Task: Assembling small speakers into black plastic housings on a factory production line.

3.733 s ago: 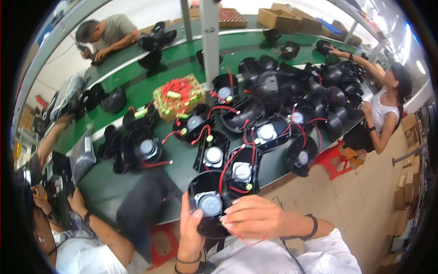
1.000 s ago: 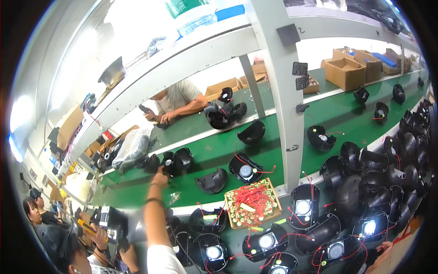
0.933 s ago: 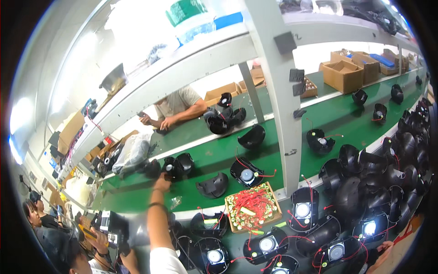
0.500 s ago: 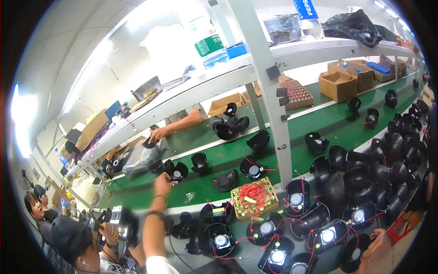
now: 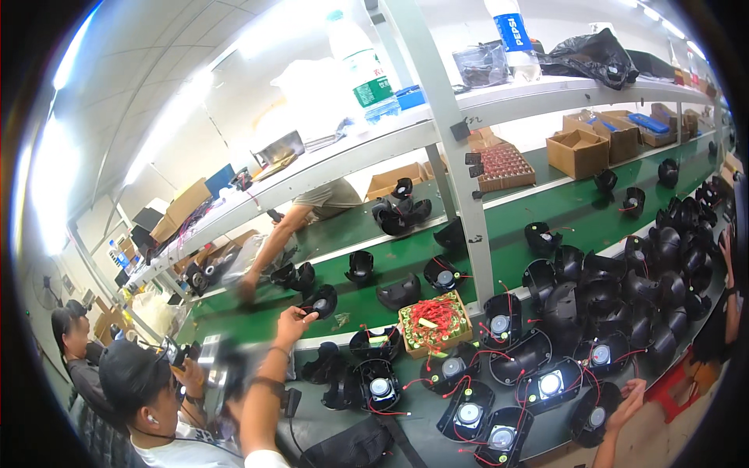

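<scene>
My left hand (image 5: pixel 290 324), a dark band at its wrist, reaches across to the green conveyor belt (image 5: pixel 374 269). Its thumb and fingers pinch the edge of a black curved shell (image 5: pixel 320 301) with a round speaker inside. At the lower right, my right hand (image 5: pixel 626 404) has its fingers stretched out, close against another black shell with a speaker (image 5: pixel 591 415); whether it touches is unclear. Several wired speaker shells (image 5: pixel 551 384) lie between the hands. A cardboard box (image 5: pixel 435 327) of red-wired green parts sits at the belt's near edge.
A grey post (image 5: pixel 460 179) and shelf rise over the belt. Many black shells (image 5: pixel 601 296) pile up at the right. Across the belt, another person's arm (image 5: pixel 277 242) reaches in. Beside me at left is a co-worker in a black cap (image 5: pixel 139 373); a black bag (image 5: pixel 347 444) lies in front.
My left hand has shifted slightly right, drawing the pinched shell nearer. My right hand moved slightly left and up. The arm across the belt swung lower and left, away from the plastic bag.
</scene>
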{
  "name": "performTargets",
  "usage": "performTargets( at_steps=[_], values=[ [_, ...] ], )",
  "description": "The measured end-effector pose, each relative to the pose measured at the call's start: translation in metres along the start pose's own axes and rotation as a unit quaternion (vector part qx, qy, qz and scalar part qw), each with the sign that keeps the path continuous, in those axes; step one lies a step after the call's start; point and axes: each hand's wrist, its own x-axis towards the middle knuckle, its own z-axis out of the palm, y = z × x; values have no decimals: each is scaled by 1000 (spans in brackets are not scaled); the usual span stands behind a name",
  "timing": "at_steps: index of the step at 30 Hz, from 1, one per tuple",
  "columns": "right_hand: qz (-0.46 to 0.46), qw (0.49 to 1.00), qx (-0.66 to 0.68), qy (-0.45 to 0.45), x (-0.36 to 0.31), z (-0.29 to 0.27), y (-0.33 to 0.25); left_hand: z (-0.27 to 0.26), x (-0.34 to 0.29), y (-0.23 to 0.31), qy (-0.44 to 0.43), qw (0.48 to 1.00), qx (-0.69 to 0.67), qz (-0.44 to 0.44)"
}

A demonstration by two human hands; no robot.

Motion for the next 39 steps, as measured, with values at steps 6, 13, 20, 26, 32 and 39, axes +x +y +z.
performTargets(
  at_steps=[6,13,20,26,32,39],
  values=[
    [20,1000,0,12,-3,-7,-2,51,65,-42,25,989,-86,-114],
    [19,997,-69,-8,-2,-8,-2,91,119,-97,3,979,-185,-81],
    [-46,998,-46,12,3,-1,2,61,136,-112,-99,982,-138,78],
    [46,995,77,43,6,-12,-29,11,42,23,24,940,218,260],
    [7,987,155,49,19,-37,-82,-35,-172,229,-106,971,14,214],
    [22,976,205,-72,5,-45,-141,-45,-341,266,-181,935,153,265]
  ],
)
